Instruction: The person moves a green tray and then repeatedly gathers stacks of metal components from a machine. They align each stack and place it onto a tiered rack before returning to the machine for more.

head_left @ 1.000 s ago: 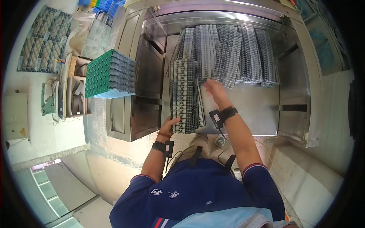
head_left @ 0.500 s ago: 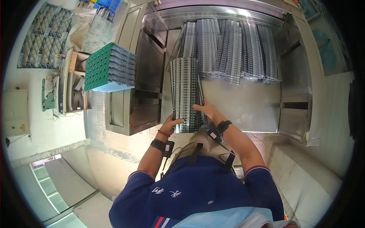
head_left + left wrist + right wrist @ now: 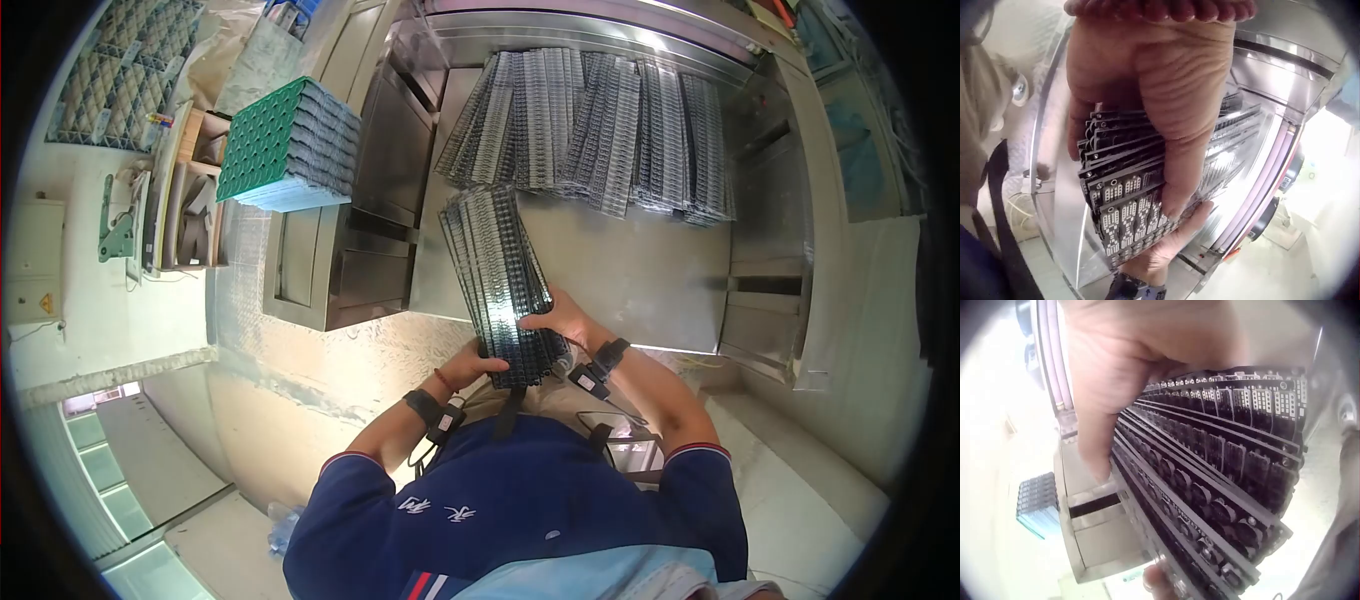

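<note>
Both hands hold a fanned bundle of long, narrow circuit board panels [image 3: 488, 250] at its near end, close in front of the person's body. My left hand [image 3: 466, 368] grips the left side, its thumb lying over the top face. On the right side, my right hand [image 3: 560, 316] grips the bundle with its thumb across the top. In the left wrist view the panels [image 3: 1125, 215] show dark edges and rows of pale pads, stacked unevenly. The right wrist view shows round dark components between the panels [image 3: 1210, 494] and the tip of the left thumb [image 3: 1159, 580].
More circuit board panels [image 3: 600, 130] lie in overlapping rows at the back of a metal-walled work table [image 3: 640, 275]. Left of it stands a stack of green and grey moulded trays [image 3: 290, 145], beside a wooden shelf unit [image 3: 185, 235]. Metal side walls [image 3: 375, 275] bound the work surface.
My right hand has come from beside the back rows to grip the bundle. Both hands have drawn the bundle toward the body, and its far end now leans left, apart from the back rows.
</note>
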The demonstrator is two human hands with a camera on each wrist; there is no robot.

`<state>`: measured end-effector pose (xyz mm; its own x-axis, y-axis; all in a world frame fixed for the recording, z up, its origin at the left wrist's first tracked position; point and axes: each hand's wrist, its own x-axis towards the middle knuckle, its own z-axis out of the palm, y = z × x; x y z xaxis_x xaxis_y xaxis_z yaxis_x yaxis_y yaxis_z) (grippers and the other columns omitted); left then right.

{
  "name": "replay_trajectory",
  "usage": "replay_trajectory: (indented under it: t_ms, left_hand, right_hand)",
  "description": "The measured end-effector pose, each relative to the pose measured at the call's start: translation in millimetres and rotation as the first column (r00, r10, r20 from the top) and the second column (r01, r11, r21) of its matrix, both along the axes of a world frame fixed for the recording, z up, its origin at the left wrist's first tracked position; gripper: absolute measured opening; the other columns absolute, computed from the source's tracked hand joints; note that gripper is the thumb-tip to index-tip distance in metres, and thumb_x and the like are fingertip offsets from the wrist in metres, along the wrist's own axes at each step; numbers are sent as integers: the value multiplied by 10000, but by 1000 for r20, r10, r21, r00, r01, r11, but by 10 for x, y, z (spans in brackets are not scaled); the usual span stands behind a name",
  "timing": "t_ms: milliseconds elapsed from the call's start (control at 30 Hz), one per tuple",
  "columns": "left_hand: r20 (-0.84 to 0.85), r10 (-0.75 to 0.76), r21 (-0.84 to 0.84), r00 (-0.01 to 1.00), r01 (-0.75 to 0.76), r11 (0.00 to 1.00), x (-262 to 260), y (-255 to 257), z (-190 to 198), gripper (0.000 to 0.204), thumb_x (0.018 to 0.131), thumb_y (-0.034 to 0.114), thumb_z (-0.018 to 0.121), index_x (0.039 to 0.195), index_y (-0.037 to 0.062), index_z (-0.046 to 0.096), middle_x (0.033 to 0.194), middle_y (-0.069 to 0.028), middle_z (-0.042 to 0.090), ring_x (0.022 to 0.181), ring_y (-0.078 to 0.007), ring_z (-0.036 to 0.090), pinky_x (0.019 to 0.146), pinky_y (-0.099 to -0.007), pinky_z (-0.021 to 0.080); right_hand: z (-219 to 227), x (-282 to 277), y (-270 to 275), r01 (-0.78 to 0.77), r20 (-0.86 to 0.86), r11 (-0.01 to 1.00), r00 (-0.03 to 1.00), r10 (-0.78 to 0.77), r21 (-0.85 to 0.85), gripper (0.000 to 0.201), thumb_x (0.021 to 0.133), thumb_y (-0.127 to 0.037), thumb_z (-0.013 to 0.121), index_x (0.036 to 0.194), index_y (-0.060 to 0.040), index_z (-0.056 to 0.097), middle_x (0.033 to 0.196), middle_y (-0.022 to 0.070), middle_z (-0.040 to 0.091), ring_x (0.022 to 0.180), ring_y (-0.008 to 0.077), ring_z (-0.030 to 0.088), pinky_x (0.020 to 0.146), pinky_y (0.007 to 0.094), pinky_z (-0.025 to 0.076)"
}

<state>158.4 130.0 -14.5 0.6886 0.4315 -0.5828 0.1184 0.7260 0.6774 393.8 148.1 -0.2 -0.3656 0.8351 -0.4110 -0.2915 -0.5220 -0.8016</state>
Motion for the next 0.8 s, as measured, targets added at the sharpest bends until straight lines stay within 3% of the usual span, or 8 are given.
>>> replay_trajectory:
  t_ms: [167, 233, 300, 400, 467, 600, 733, 800]
  left_hand:
    - [161, 85, -307, 983, -32, 951, 359, -289, -12, 592, 741, 83, 679, 1264, -5, 415, 1226, -100, 503, 1112, -217, 501, 955, -355, 404]
    - [209, 73, -264, 975, -16, 964, 556, -298, -157, 555, 757, 67, 665, 1256, 15, 428, 1212, -81, 514, 1111, -212, 502, 946, -353, 411]
    - [127, 48, -376, 991, 3, 927, 741, -368, -338, 489, 780, 42, 637, 1234, 44, 457, 1192, -62, 525, 1096, -201, 512, 933, -347, 424]
    - [191, 1, -428, 982, 82, 900, 1159, -338, -611, 363, 821, 98, 627, 1161, 71, 501, 1166, -69, 534, 1052, -218, 546, 911, -388, 455]
    - [188, -44, -515, 981, 137, 847, 1480, -257, -651, 301, 841, 165, 625, 1106, 71, 517, 1118, -99, 544, 1035, -264, 557, 905, -415, 465]
    - [116, 27, -630, 993, 52, 774, 2071, 2, -524, 185, 849, 132, 609, 972, 18, 533, 967, -135, 567, 996, -324, 578, 868, -381, 509]
    - [23, 102, -653, 995, -62, 754, 2235, 67, -656, 168, 851, 36, 571, 984, -59, 534, 1007, -161, 582, 977, -296, 589, 886, -366, 508]
    - [18, 71, -626, 997, -44, 778, 2189, 40, -694, 196, 842, 53, 590, 1008, -46, 558, 1031, -169, 600, 935, -255, 612, 850, -340, 524]
  right_hand:
    - [39, 242, -83, -57, 103, 997, 993, 61, -43, 782, 568, -197, 820, 1197, 77, 445, 1152, 171, 541, 1067, 259, 514, 942, 331, 384]
    - [99, 406, -34, -205, 523, 977, 840, 145, 59, 876, 524, -264, 826, 1220, 82, 423, 1174, 191, 522, 1097, 287, 492, 970, 336, 358]
    - [226, 571, 95, -286, 518, 955, 831, 205, 81, 926, 482, -308, 822, 1213, 95, 419, 1155, 203, 536, 1088, 286, 501, 952, 330, 371]
    - [292, 773, 298, -401, 688, 912, 686, 238, 84, 912, 475, -285, 815, 1213, 78, 422, 1138, 224, 545, 1074, 305, 515, 941, 339, 383]
    - [598, 854, 428, -584, 903, 794, 415, 112, 170, 856, 473, -248, 803, 1197, 36, 444, 1050, 232, 584, 992, 341, 563, 865, 371, 437]
    - [563, 916, 561, -712, 985, 702, 131, 113, 14, 758, 482, -217, 793, 1129, -10, 456, 909, 211, 618, 848, 377, 604, 722, 413, 483]
    - [613, 881, 534, -711, 986, 703, 113, 124, -7, 782, 481, -214, 795, 1146, -26, 431, 937, 195, 608, 889, 374, 591, 740, 413, 481]
    - [535, 828, 389, -710, 996, 699, 64, -57, 85, 817, 479, -206, 794, 1177, -37, 404, 978, 174, 583, 905, 358, 578, 740, 407, 480]
